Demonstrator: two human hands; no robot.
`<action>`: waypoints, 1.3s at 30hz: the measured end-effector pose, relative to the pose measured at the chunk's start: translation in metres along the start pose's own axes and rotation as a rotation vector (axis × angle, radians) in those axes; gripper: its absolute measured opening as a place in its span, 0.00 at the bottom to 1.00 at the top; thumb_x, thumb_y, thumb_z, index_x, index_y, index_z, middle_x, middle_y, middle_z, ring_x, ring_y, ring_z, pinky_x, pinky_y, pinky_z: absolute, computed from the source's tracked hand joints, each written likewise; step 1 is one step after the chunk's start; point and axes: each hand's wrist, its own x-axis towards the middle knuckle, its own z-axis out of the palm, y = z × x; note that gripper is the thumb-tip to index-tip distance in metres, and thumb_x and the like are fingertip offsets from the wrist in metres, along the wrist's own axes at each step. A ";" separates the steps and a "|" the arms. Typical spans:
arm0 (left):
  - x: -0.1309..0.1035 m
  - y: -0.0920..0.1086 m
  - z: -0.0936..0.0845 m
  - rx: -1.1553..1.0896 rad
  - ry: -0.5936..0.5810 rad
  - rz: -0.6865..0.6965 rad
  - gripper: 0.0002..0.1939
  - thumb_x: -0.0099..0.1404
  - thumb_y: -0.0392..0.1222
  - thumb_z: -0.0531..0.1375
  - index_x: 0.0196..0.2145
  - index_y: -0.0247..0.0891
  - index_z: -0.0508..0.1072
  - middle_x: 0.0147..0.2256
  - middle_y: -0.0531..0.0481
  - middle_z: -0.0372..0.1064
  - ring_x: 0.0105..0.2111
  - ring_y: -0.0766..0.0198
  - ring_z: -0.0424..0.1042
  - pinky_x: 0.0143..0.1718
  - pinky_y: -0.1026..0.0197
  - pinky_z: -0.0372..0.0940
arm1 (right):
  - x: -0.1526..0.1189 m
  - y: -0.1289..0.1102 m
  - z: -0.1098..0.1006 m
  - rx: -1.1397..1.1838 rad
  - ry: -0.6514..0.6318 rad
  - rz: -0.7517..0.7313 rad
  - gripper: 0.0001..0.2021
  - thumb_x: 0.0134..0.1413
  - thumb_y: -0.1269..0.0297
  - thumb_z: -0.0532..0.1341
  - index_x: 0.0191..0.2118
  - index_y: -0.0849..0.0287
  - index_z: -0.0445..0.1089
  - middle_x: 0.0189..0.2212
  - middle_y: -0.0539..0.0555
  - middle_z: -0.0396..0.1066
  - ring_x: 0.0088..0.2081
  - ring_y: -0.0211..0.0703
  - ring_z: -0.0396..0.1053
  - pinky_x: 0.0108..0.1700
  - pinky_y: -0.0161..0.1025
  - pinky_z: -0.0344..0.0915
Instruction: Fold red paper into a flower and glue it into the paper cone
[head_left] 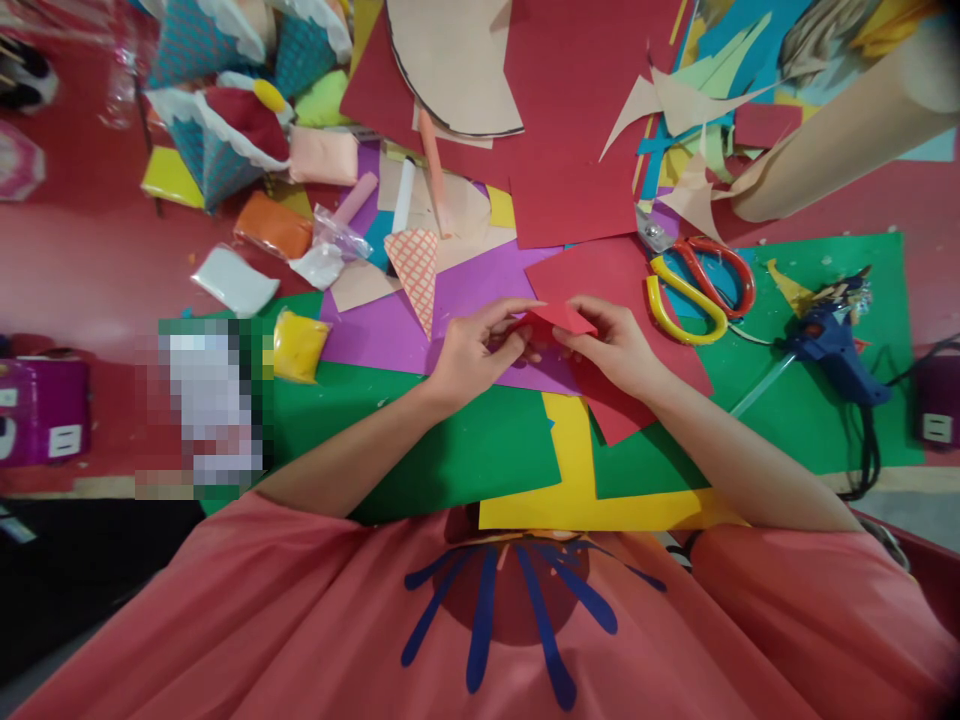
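Observation:
A small piece of red paper point(561, 318) is held up between my two hands over purple and red sheets. My left hand point(480, 350) pinches its left side, fingers curled behind it. On the other side, the thumb and fingers of my right hand point(611, 340) close on its right edge. A larger red sheet point(660, 375) lies beneath my right hand. Left of my left hand rests a paper cone piece point(416, 270) with an orange grid pattern. Scissors point(697, 280) with one red and one yellow handle lie just beyond my right hand.
A blue glue gun point(840, 350) with its cord lies at right. Several soft clay packs, such as a yellow one point(298, 346), are at left, below decorated blue cones point(225, 140). A rolled beige sheet point(847, 130) and paper scraps point(690, 100) fill the upper right.

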 end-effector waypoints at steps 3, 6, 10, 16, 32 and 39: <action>0.002 0.000 -0.001 0.046 0.084 0.098 0.12 0.64 0.41 0.59 0.45 0.36 0.71 0.30 0.53 0.77 0.27 0.70 0.78 0.29 0.70 0.73 | -0.002 0.000 -0.001 0.091 0.027 0.038 0.20 0.47 0.45 0.67 0.37 0.57 0.70 0.33 0.50 0.72 0.33 0.37 0.68 0.35 0.35 0.66; 0.001 -0.001 -0.004 0.134 0.123 0.169 0.11 0.65 0.39 0.57 0.44 0.36 0.71 0.31 0.52 0.78 0.25 0.72 0.77 0.26 0.72 0.70 | -0.002 0.004 -0.002 0.185 0.078 0.073 0.25 0.49 0.37 0.62 0.39 0.55 0.71 0.33 0.50 0.71 0.31 0.36 0.67 0.31 0.33 0.64; -0.002 -0.001 -0.006 0.430 0.098 0.380 0.14 0.60 0.32 0.55 0.42 0.38 0.75 0.38 0.51 0.80 0.31 0.72 0.78 0.33 0.72 0.71 | -0.001 0.007 -0.004 0.186 0.094 0.072 0.24 0.54 0.38 0.59 0.35 0.55 0.73 0.29 0.49 0.68 0.30 0.35 0.65 0.34 0.33 0.63; -0.004 -0.003 -0.004 0.674 0.113 0.656 0.17 0.59 0.29 0.55 0.42 0.42 0.77 0.36 0.55 0.81 0.28 0.72 0.77 0.33 0.71 0.69 | 0.001 -0.005 -0.004 0.093 -0.005 0.067 0.21 0.49 0.43 0.65 0.30 0.59 0.72 0.28 0.49 0.69 0.32 0.35 0.65 0.36 0.34 0.63; -0.007 0.001 -0.008 0.637 0.049 0.407 0.18 0.59 0.32 0.55 0.45 0.41 0.75 0.41 0.52 0.80 0.37 0.69 0.79 0.39 0.69 0.73 | 0.000 -0.007 -0.002 0.079 0.008 0.096 0.15 0.47 0.51 0.68 0.30 0.59 0.71 0.28 0.49 0.70 0.31 0.36 0.66 0.36 0.35 0.64; -0.005 0.003 -0.007 0.456 0.048 0.324 0.16 0.60 0.32 0.55 0.44 0.38 0.73 0.42 0.50 0.79 0.40 0.68 0.79 0.42 0.68 0.73 | 0.001 -0.003 -0.002 0.099 0.037 0.080 0.17 0.45 0.50 0.70 0.30 0.59 0.71 0.28 0.49 0.70 0.32 0.36 0.66 0.36 0.35 0.64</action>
